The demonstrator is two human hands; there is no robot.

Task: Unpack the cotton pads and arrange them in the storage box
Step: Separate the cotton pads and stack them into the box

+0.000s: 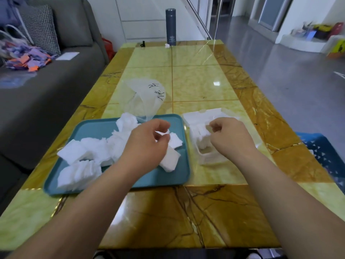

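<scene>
Big marble table (196, 81) under everything, grey sofa (56, 81) off past the left wrist, dark flask (171, 27) way out beyond both sets of fingertips. Teal tray (89, 128) directly below the left hand (147, 144), loaded with pads (84, 156) spilling in loose white heaps, mostly outward of the left thumb side and under the palm. Empty-looking clear bag (145, 94) lying just ahead of the left fingertips, so unpacking seems done. Clear box (207, 146) beneath the right hand (231, 137), lid flipped back beyond the knuckles, some pads already stacked inside. Left fingers curled together, pinching what looks like a pad or two just above the heap. Right fingers bunched over the box opening, tips down among the pads there; can't tell whether clamped on one or just tamping. Looks like mid-transfer: grabbing from tray, packing into box, plenty left. Next up probably needs carrying the pinched pad across to the right fingertips, keeping it flat, slotting it upright beside the stack without knocking it over.
</scene>
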